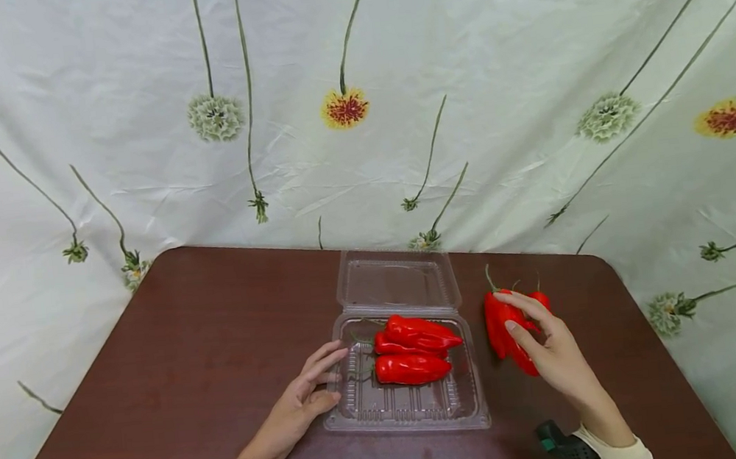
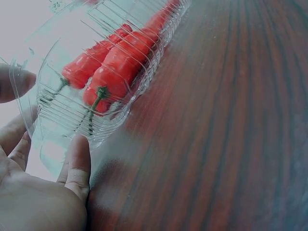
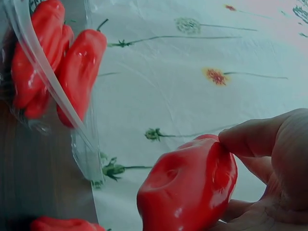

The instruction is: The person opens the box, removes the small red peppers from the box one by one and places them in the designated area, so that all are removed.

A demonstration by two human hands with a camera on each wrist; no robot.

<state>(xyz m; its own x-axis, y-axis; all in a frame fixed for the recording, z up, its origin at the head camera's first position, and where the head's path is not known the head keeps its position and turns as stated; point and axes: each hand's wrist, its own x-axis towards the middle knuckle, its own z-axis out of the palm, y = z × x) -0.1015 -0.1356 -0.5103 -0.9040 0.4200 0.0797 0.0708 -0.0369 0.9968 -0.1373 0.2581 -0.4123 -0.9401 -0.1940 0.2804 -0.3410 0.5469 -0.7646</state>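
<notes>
A clear plastic clamshell container (image 1: pixel 407 427) lies on the table with its lid folded back. Inside are several glossy red peppers (image 1: pixel 411 369) with green stems, side by side. My left hand (image 1: pixel 298 406) touches the container's left side, fingers lightly extended over the rim and thumb at the near part of the wall. To the right of the container, my right hand (image 1: pixel 559 351) pinches a red pepper (image 3: pixel 187 187) between thumb and fingers. Beside it, another red pepper (image 1: pixel 494 324) lies on the table, and one more (image 1: pixel 541 300) shows partly behind the hand.
The open lid (image 1: pixel 396 278) reaches toward the back edge of the dark brown table (image 1: pixel 217 325). A white flower-printed cloth (image 1: pixel 293 140) hangs right behind the table and along its sides.
</notes>
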